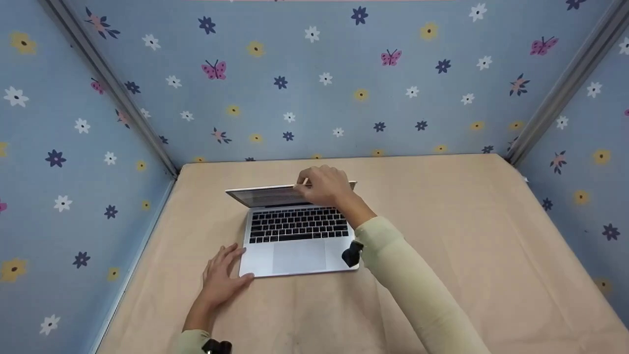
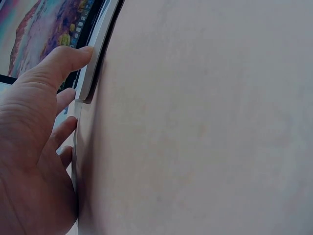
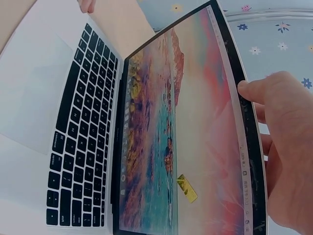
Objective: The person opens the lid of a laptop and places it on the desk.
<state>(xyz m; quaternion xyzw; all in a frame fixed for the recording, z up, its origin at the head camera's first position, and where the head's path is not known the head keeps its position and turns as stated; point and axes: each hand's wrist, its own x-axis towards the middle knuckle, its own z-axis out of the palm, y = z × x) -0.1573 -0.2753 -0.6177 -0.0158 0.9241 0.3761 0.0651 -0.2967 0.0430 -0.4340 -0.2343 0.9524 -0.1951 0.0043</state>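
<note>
A silver laptop [image 1: 299, 255] lies on the table with its lid raised and its lit screen [image 3: 195, 117] showing a colourful seaside picture. My right hand [image 1: 324, 186] pinches the top edge of the lid, thumb on the screen's black border and fingers behind it. Black keys [image 3: 80, 132] fill the keyboard below the screen. At the front left corner of the base, my left hand [image 1: 221, 280] rests with thumb and fingers spread, the thumb [image 2: 73, 58] touching the front edge and the fingertips at the left side.
The laptop stands on a beige-covered table [image 1: 442, 221]. Blue flowered panels [image 1: 319, 98] rise behind it and at both sides, joined by grey corner posts [image 1: 565, 83]. Small black cameras are on both wrists, over pale green sleeves [image 1: 413, 275].
</note>
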